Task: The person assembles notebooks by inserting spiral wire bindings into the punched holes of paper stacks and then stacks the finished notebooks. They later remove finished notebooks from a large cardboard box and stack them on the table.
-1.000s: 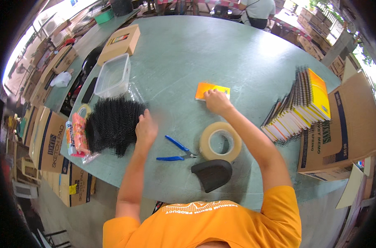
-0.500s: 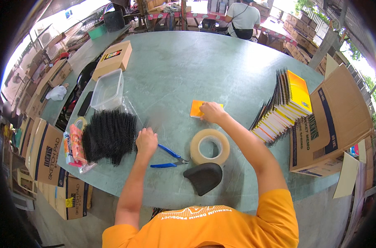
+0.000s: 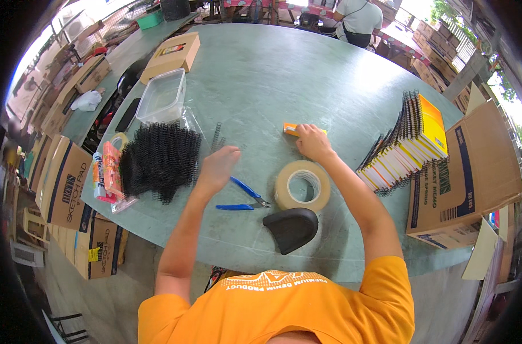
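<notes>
My left hand (image 3: 219,167), smeared by motion, is over the table just right of the pile of black spiral coils (image 3: 160,160). A single black spiral coil (image 3: 217,136) sticks up at its fingertips and appears pinched there. My right hand (image 3: 314,142) is closed on a small orange notebook (image 3: 290,129), covering most of it. Between my forearms lie blue-handled cutting pliers (image 3: 242,199), a large roll of clear tape (image 3: 281,186) and a black curved pad (image 3: 291,229).
A stack of spiral notebooks (image 3: 407,143) leans by an open carton (image 3: 467,178) at right. At left stand a clear plastic tub (image 3: 162,94), a cardboard box (image 3: 172,54), a dark phone-like slab (image 3: 128,114) and pink packets (image 3: 112,169). Another person (image 3: 358,20) sits far off.
My left hand has moved away from the coil pile, forward and slightly right, the single coil moving with it. The notebook under my right hand now looks narrower. The whole view has shifted.
</notes>
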Available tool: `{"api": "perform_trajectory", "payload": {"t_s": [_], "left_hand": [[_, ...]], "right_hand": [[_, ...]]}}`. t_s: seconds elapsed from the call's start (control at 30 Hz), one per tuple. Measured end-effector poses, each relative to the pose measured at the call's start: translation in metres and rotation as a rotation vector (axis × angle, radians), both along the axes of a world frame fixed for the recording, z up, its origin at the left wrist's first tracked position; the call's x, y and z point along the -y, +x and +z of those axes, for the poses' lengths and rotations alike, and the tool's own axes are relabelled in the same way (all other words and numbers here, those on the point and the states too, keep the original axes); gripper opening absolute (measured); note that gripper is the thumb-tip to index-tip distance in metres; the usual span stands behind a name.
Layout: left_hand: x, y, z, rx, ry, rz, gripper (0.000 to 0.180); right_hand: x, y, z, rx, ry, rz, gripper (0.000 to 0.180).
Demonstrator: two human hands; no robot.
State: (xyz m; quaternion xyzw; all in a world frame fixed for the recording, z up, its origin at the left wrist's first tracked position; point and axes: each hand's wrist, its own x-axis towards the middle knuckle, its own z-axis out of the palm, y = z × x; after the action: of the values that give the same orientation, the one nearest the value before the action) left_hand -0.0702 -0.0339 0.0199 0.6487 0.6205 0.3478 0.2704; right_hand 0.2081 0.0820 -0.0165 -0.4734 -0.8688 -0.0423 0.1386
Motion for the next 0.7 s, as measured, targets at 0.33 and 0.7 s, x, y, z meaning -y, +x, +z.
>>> {"api": "perform_trajectory", "payload": {"t_s": [0.33,0.7], "left_hand": [[0.012,0.019,0.035,0.698,-0.236,-0.353,0.021],[0.015,0.066,0.028,0.005,-0.153,-0.376,0.045]], "right_hand": [[0.060,0.006,0.130,-0.085,-0.198,-0.048,0.018],[0.100,-0.015,0.100,0.067,-0.387,-0.079,0.022]]}}
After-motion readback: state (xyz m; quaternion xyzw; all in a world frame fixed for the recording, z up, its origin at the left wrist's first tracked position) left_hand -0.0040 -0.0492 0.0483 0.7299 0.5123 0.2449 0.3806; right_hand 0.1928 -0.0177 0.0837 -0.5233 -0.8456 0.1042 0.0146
